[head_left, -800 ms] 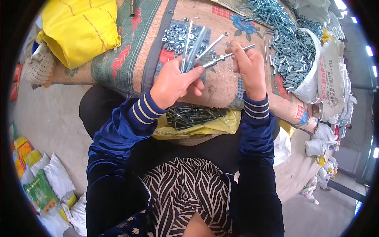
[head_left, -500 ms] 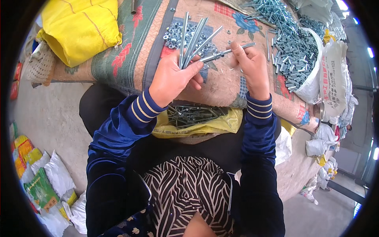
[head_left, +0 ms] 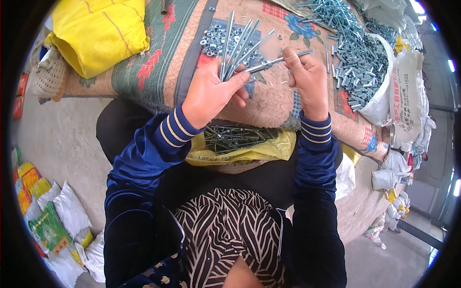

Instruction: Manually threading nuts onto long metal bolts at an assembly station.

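My left hand (head_left: 209,95) is closed round several long metal bolts (head_left: 232,48), which fan upward between its thumb and fingers. Another of them, a threaded rod (head_left: 276,61), lies nearly level and points right from the left thumb. A nut (head_left: 264,65) sits on this rod, between my hands. My right hand (head_left: 309,84) pinches the rod near its far end, thumb on top, and the tip sticks out past the fingers. Behind the bolts, a pile of loose nuts (head_left: 218,40) lies on the patterned cloth (head_left: 269,103).
A white sack (head_left: 384,103) at the right spills short metal sleeves (head_left: 360,65), with long bolts (head_left: 326,14) heaped behind. A yellow bag (head_left: 98,36) lies at the far left. In front of me, an open yellow sack (head_left: 249,156) holds more bolts (head_left: 235,138).
The upright bolts in my left hand have fanned and shifted slightly right. My right fingers have curled in closer round the rod, and its outer end has moved a little right.
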`<action>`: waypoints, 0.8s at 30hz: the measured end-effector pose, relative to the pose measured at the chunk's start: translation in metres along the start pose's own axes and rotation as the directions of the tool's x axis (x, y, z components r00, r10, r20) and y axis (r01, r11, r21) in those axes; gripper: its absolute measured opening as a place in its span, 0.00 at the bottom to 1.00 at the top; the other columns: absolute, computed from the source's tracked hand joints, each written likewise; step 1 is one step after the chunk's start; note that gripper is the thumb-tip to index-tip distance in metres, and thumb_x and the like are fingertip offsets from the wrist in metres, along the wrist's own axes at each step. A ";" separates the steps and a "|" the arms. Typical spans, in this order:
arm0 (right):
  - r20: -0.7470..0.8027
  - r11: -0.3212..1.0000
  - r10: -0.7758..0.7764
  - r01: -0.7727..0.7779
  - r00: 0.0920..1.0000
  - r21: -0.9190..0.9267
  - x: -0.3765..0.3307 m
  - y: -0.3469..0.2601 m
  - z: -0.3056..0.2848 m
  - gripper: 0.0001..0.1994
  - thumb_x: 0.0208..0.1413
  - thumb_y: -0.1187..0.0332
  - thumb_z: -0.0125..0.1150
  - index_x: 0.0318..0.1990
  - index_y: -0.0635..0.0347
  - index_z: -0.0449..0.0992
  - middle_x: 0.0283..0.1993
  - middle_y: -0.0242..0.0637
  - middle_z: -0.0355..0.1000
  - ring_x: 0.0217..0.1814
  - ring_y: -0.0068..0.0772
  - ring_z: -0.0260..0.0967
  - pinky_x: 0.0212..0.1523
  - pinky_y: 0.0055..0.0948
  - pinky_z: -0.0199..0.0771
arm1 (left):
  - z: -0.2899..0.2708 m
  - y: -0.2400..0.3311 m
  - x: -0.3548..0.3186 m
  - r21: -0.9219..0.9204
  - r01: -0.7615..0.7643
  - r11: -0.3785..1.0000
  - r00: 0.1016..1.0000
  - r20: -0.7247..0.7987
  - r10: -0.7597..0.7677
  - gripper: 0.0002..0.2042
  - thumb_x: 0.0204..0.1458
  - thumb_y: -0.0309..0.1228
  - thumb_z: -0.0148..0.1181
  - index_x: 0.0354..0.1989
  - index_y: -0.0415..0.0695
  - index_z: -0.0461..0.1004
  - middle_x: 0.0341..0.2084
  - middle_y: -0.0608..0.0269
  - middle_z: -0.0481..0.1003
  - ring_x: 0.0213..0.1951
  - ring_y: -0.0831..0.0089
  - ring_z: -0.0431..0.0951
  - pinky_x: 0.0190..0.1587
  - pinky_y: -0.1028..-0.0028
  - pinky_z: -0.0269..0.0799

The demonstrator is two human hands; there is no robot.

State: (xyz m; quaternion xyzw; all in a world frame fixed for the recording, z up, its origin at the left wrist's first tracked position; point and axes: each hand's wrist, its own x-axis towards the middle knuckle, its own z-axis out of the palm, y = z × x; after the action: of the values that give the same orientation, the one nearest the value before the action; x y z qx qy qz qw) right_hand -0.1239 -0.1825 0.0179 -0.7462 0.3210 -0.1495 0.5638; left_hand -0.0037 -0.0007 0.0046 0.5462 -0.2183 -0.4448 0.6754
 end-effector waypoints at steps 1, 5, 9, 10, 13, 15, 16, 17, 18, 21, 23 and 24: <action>-0.050 0.991 -0.130 0.131 0.990 0.014 0.000 0.001 0.006 0.21 0.55 0.56 0.62 0.45 0.69 0.74 0.31 0.35 0.74 0.33 0.17 0.68 0.36 0.18 0.68 | 0.000 -0.001 0.001 -0.005 -0.004 1.000 1.000 -0.005 0.004 0.13 0.54 0.28 0.58 0.43 0.35 0.66 0.20 0.58 0.74 0.18 0.74 0.75 0.20 0.81 0.70; 0.027 0.870 -0.213 0.177 0.977 0.460 -0.007 -0.016 0.017 0.19 0.55 0.59 0.62 0.46 0.69 0.74 0.32 0.36 0.74 0.34 0.19 0.70 0.37 0.18 0.69 | 0.000 -0.004 0.003 -0.007 -0.039 0.999 0.999 -0.016 0.039 0.09 0.54 0.24 0.57 0.40 0.33 0.67 0.23 0.60 0.73 0.22 0.75 0.76 0.21 0.78 0.74; -0.009 0.998 0.048 -0.048 0.999 0.032 -0.006 -0.014 0.010 0.18 0.56 0.63 0.61 0.47 0.68 0.73 0.31 0.34 0.74 0.32 0.17 0.68 0.35 0.16 0.68 | -0.002 0.003 0.000 -0.013 0.001 1.000 1.000 -0.007 -0.001 0.09 0.54 0.24 0.57 0.39 0.33 0.67 0.23 0.60 0.73 0.21 0.75 0.76 0.21 0.79 0.73; -0.068 0.983 -0.088 0.097 0.994 0.155 -0.010 -0.020 0.022 0.17 0.57 0.64 0.61 0.48 0.68 0.72 0.31 0.31 0.73 0.31 0.15 0.67 0.34 0.15 0.66 | -0.002 0.003 0.001 -0.021 0.024 0.999 1.000 0.015 -0.024 0.11 0.54 0.26 0.58 0.41 0.34 0.67 0.21 0.60 0.74 0.20 0.75 0.76 0.20 0.80 0.71; -0.042 0.950 -0.133 0.139 0.990 0.279 -0.014 -0.022 0.018 0.17 0.56 0.66 0.61 0.49 0.68 0.72 0.30 0.28 0.71 0.28 0.12 0.63 0.30 0.13 0.64 | -0.002 -0.004 -0.001 -0.013 0.000 1.000 1.000 0.020 0.000 0.12 0.54 0.30 0.59 0.42 0.36 0.68 0.20 0.60 0.74 0.18 0.77 0.75 0.19 0.82 0.67; 0.056 0.960 -0.041 0.024 0.998 0.281 -0.016 -0.020 0.016 0.17 0.55 0.67 0.61 0.49 0.67 0.72 0.30 0.26 0.70 0.27 0.12 0.62 0.29 0.13 0.63 | -0.001 -0.003 -0.002 0.002 -0.037 0.999 0.999 0.006 0.037 0.12 0.54 0.30 0.59 0.43 0.36 0.68 0.19 0.61 0.74 0.18 0.78 0.75 0.19 0.83 0.66; 0.098 0.962 -0.096 0.067 0.991 0.264 -0.018 -0.019 0.018 0.16 0.55 0.67 0.62 0.48 0.67 0.73 0.29 0.25 0.70 0.26 0.12 0.61 0.28 0.14 0.62 | -0.001 0.001 -0.004 -0.001 -0.011 1.000 1.000 -0.005 0.011 0.11 0.54 0.30 0.59 0.41 0.37 0.69 0.19 0.62 0.74 0.18 0.78 0.74 0.18 0.84 0.65; 0.142 0.962 -0.148 0.109 0.979 0.250 -0.020 -0.017 0.021 0.16 0.54 0.67 0.63 0.47 0.67 0.73 0.29 0.24 0.70 0.26 0.12 0.61 0.28 0.14 0.62 | -0.001 0.003 -0.005 -0.004 0.018 1.000 1.000 -0.016 -0.018 0.10 0.54 0.29 0.59 0.40 0.38 0.70 0.19 0.64 0.74 0.17 0.79 0.74 0.18 0.84 0.64; 0.148 0.962 -0.142 0.101 0.979 0.252 -0.020 -0.014 0.024 0.16 0.54 0.67 0.63 0.47 0.67 0.73 0.29 0.24 0.70 0.26 0.12 0.61 0.28 0.14 0.62 | 0.000 0.002 -0.007 -0.005 0.025 1.000 0.999 -0.021 -0.025 0.10 0.54 0.29 0.59 0.40 0.38 0.70 0.19 0.64 0.74 0.17 0.79 0.74 0.18 0.84 0.64; 0.085 0.962 -0.181 0.159 0.980 0.220 -0.020 -0.005 0.033 0.13 0.54 0.67 0.64 0.41 0.66 0.75 0.26 0.24 0.69 0.26 0.12 0.61 0.27 0.14 0.61 | 0.003 -0.002 -0.008 0.226 -0.122 0.967 0.991 -0.030 0.132 0.08 0.54 0.30 0.57 0.33 0.36 0.71 0.18 0.63 0.73 0.19 0.79 0.74 0.20 0.80 0.69; -0.060 0.977 -0.180 0.185 0.982 0.102 -0.028 -0.019 0.036 0.10 0.53 0.67 0.64 0.35 0.66 0.76 0.24 0.24 0.68 0.25 0.11 0.60 0.26 0.13 0.58 | -0.006 0.004 -0.004 0.509 -0.179 0.842 0.981 0.022 0.195 0.11 0.55 0.35 0.55 0.31 0.38 0.72 0.18 0.64 0.72 0.17 0.81 0.72 0.21 0.79 0.67; -0.120 0.972 -0.225 0.232 0.967 0.045 -0.036 -0.029 0.035 0.09 0.54 0.67 0.64 0.33 0.65 0.76 0.24 0.24 0.68 0.24 0.11 0.59 0.24 0.14 0.57 | -0.011 0.006 -0.002 0.464 -0.151 0.873 0.984 -0.011 0.176 0.12 0.55 0.38 0.55 0.31 0.39 0.73 0.17 0.65 0.72 0.17 0.81 0.69 0.21 0.79 0.64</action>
State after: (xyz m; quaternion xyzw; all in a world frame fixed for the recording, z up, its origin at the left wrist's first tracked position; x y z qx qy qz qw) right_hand -0.1212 -0.1284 0.0385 -0.7515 0.2602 -0.2652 0.5451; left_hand 0.0065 0.0068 0.0070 0.6820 -0.3451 -0.3071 0.5670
